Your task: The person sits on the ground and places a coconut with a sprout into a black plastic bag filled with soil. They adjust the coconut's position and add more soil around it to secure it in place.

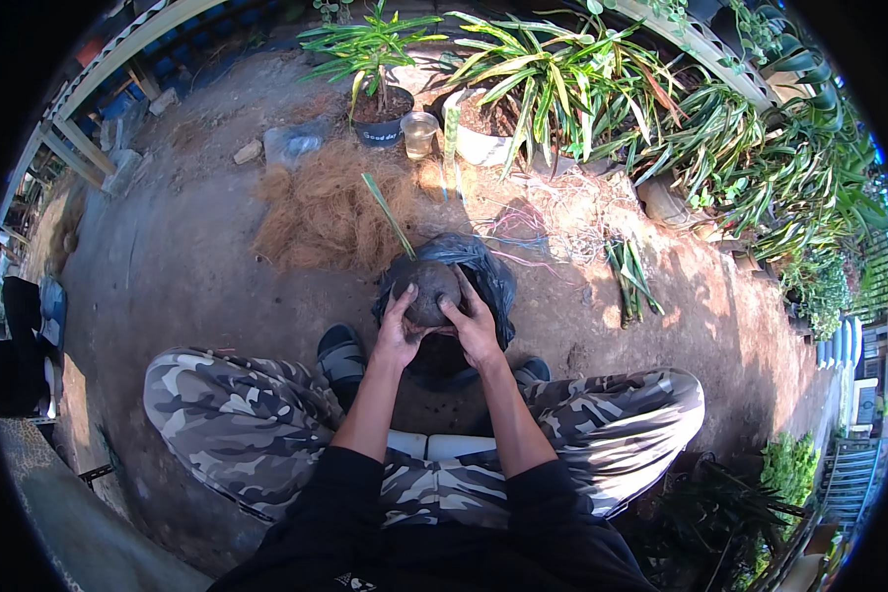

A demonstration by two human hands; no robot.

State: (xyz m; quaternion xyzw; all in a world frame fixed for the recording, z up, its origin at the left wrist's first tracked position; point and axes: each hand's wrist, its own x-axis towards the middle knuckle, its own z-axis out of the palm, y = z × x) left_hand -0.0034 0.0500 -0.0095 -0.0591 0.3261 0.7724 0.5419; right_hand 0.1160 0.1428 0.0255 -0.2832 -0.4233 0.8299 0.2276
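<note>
Between my two hands is a rounded ball of dark soil (428, 290), with a long green leaf cutting (388, 214) sticking up from its far side. My left hand (397, 328) grips the ball's left side, thumb on top. From the right, my right hand (475, 323) presses against it with the thumb near the front; most of the fingers are hidden behind and under the ball. Directly below is a black plastic bag (488, 270), its mouth spread wide, with dark material inside. Both hands look smudged with soil.
Beyond the bag lies a heap of brown coconut fibre (333, 211). Several cut green leaves (629, 285) and tangled pink and blue string (522, 226) lie to the right. Potted plants (381, 118) and a clear plastic cup (419, 135) stand farther back. A clear plastic bag (294, 144) is nearby.
</note>
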